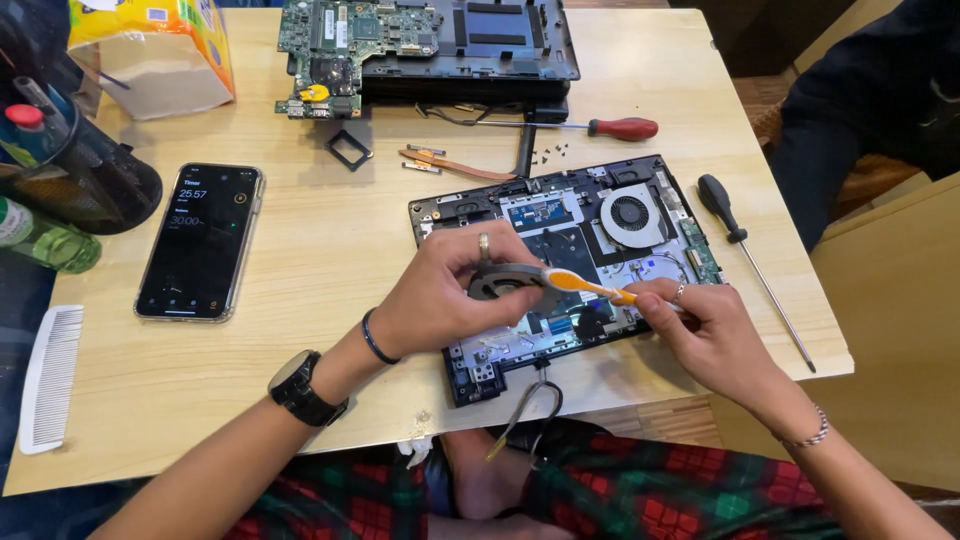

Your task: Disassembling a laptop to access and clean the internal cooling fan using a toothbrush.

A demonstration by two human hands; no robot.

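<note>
Small fan (505,282), dark and round, sits pinched in the left hand (440,295) above the opened laptop base (570,270), just right of bench centre. Right hand (705,330) is closed on the handle of an orange toothbrush (590,288), whose head lies against the fan's top edge. Left hand wears a ring; black watch and thin band on that wrist, bead bracelet on the right wrist.

Bench (320,270) is light wood w/ visible grain, near edge toward the person. Laptop base shows a 2nd fan (630,215) w/ white housing at approx 1 o'clock from the held one. At 12 o'clock, far edge: another stripped laptop chassis (430,45) w/ green board. Red-handled screwdriver (600,127) lies just in front of it; black-handled screwdriver (750,260) at 3 o'clock near the bench's right edge. Phone (200,240), screen lit, at 9 o'clock. Tissue pack (150,50) at 11 o'clock; black mesh holder (80,170) and green bottle (45,240) at far left. White comb (50,375) at 8 o'clock, on the left edge. Small screws (550,153) and a copper strip (455,165) lie btwn the two laptops.

Beyond the bench: wood floor, a 2nd person's dark sleeve (880,90) at 2 o'clock. Red-green plaid fabric (680,495) below the near edge.
</note>
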